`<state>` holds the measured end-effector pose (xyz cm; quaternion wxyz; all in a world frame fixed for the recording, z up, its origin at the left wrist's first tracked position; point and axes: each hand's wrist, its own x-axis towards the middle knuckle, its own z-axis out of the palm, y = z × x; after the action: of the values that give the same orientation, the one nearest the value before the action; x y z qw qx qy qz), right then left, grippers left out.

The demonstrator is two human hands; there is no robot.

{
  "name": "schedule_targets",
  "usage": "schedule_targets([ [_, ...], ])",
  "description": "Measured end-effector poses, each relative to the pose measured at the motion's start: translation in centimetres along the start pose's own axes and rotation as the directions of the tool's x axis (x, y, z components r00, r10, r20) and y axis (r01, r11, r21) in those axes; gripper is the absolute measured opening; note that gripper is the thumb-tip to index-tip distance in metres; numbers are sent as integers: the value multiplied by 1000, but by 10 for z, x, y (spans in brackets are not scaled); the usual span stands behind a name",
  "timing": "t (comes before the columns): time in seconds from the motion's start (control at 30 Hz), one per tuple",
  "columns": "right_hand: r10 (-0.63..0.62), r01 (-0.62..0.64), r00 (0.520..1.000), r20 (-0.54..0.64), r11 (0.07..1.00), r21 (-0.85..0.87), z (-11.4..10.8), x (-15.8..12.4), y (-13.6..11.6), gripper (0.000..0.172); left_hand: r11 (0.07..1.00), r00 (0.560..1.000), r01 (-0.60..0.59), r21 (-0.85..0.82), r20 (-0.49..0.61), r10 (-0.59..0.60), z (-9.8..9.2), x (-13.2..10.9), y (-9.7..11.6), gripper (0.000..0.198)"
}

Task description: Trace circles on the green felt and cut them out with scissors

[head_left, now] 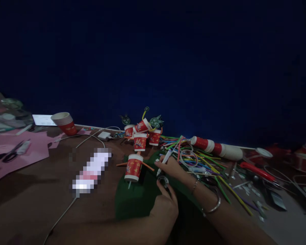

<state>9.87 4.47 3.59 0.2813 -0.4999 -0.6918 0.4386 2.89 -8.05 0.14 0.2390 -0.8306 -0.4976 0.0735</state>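
Observation:
My right hand (171, 166) is closed around a white marker (165, 161), its tip pointing down. Just below the tip, a small round ring that looks like a roll of tape (163, 181) lies on dark green paper (135, 200). Two fingers of my left hand (165, 206) rest on the ring's near edge and hold it down. Left of the hands is a red paper cup (134, 167) with orange pipe-cleaner arms and a straw end beneath. More decorated cups (140, 141) stand behind it, with round green-edged face cutouts (156, 122) among them.
Coloured pipe cleaners (201, 161) spread to the right, near stacked cups (216, 148) lying sideways and a red-handled cutter (257, 170). On the left are a blurred-out lit phone (91, 170) with a cable, pink paper (35, 160), scissors (12, 153) and a cup stack (65, 123).

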Motion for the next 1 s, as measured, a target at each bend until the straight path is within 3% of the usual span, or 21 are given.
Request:
schedule_targets([
  [0.2, -122, 156, 983, 141, 953, -261, 4, 3, -17, 22, 1000, 999, -21, -15, 42, 22, 0, 1, 1, 43],
  [0.4, -62, 220, 945, 322, 848, -482, 9, 10, -22, 20, 999, 999, -35, -29, 40, 37, -4, 0, 0, 45],
  [0.7, -17, 274, 911, 413, 771, -574, 11, 16, -23, 22, 999, 998, -16, -37, 68, 18, -11, -1, -4, 48],
  [1.0, -86, 326, 909, 408, 759, -564, 13, 21, -21, 18, 999, 997, -37, -26, 73, 38, -7, 0, -2, 47],
])
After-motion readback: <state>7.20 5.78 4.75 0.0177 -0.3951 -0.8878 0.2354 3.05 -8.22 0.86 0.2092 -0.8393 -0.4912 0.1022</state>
